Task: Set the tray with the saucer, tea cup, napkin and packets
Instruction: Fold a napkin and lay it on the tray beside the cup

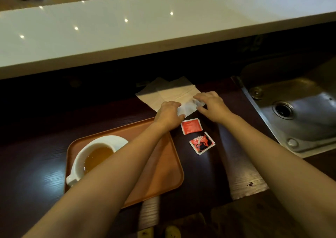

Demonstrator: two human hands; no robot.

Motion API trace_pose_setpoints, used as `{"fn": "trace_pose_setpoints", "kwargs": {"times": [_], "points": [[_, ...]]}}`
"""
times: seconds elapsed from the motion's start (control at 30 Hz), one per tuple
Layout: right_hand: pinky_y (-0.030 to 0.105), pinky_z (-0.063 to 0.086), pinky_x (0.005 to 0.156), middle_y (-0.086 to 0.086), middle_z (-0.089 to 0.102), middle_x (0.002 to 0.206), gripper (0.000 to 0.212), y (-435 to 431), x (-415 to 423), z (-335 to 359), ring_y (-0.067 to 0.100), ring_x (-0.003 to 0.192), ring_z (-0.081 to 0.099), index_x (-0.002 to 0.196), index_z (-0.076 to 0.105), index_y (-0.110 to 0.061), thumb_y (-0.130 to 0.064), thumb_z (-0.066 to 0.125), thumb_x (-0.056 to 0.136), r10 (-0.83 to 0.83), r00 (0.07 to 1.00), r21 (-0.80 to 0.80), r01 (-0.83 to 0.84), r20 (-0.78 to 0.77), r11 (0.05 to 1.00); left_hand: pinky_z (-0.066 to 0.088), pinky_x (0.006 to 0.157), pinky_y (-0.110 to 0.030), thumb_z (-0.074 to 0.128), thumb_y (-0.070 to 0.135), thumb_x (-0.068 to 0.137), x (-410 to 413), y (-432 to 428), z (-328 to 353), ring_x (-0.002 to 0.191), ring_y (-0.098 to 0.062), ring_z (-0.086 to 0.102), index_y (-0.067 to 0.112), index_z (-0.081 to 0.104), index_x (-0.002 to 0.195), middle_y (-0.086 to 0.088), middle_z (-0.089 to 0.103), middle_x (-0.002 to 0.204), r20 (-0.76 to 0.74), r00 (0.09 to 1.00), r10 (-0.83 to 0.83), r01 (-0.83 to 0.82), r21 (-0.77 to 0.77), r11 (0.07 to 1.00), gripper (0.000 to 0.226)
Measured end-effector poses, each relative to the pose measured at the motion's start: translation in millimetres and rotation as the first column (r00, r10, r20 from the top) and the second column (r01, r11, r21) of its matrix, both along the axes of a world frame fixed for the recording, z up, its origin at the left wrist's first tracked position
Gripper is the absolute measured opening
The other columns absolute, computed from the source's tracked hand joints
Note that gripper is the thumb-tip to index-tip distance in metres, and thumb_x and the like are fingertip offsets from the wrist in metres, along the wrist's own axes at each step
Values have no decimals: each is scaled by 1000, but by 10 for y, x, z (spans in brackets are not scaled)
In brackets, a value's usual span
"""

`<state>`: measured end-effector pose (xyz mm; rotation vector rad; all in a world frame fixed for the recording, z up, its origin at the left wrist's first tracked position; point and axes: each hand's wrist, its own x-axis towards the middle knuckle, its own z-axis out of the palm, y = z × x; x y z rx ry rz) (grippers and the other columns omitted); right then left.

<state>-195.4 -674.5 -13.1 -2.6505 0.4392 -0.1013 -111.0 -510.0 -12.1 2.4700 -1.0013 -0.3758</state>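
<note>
An orange tray [163, 172] lies on the dark counter. On its left part stands a white tea cup [85, 157] full of amber tea, on a white saucer [116, 140]. Beyond the tray a white napkin [169, 92] lies spread out. My left hand [169, 113] and my right hand [211, 103] both pinch the napkin's near corner, which is lifted and creased. Two red packets lie right of the tray: a plain one [191, 126] and a printed one [202, 143].
A steel sink [300, 110] with a drain is set in the counter at the right. A raised white bar top [145, 28] runs across the back and shades the space under it. The dark wooden counter [36, 165] spreads left of the tray.
</note>
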Motion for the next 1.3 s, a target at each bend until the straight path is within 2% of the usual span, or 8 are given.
{"fn": "trace_pose_setpoints", "kwargs": {"times": [0.17,0.43,0.67,0.8,0.9,1.13,1.2,1.3], "points": [[40,28,102,0,49,137,42,-95,90,-105,24,126,36,128,49,-20,-21,54,87,83,987,-100,-97,-137,990,32,102,-39,59,36,82,72,-149,-185,124,-28,35,12,43,129,-11,48,133,49,997,-60,59,33,998,55],[36,30,93,6,62,113,18,-133,194,-137,26,108,46,101,64,-12,-14,56,85,18,1000,-77,-16,26,997,31,93,-39,54,28,86,147,-258,-240,111,-30,41,14,55,110,-12,52,116,189,982,-25,23,17,1000,28],[33,32,92,3,59,103,27,-181,90,-13,19,103,48,105,61,-21,-25,65,79,65,997,150,-70,38,986,38,70,-31,50,16,85,257,-148,-37,89,-30,55,5,65,87,-16,65,92,-90,995,41,-56,-178,982,18],[20,39,75,4,57,101,33,-231,43,82,15,94,54,108,59,-24,-22,68,76,75,996,301,-60,-38,952,32,50,-20,53,18,86,292,-39,50,73,-17,51,13,65,85,-2,59,77,-294,955,50,-114,-205,972,13],[11,41,68,3,65,98,26,-232,128,126,14,89,59,102,62,-19,-12,65,77,38,999,378,-36,0,925,35,54,-17,53,18,85,346,-2,85,75,-15,52,14,64,87,0,59,80,-387,920,61,-152,-210,966,11],[30,44,79,9,63,101,29,-208,467,151,19,94,57,105,62,-7,-2,63,77,-53,998,453,39,19,891,42,70,-25,48,18,87,461,22,117,92,-22,57,16,55,111,-2,60,93,-445,878,174,-318,-272,908,25],[34,45,81,12,63,103,28,-201,543,118,21,95,57,106,62,-7,-4,62,78,-96,995,485,76,17,871,44,84,-31,50,19,87,477,33,88,104,-26,54,15,50,119,-10,58,114,-352,917,189,-291,-264,919,32],[31,43,77,11,63,103,27,-195,622,42,21,95,57,105,62,-11,-7,62,78,-136,991,458,121,-1,881,37,96,-38,54,16,83,474,55,47,116,-28,45,14,50,120,-11,52,124,-13,993,118,-117,-268,956,37]]}}
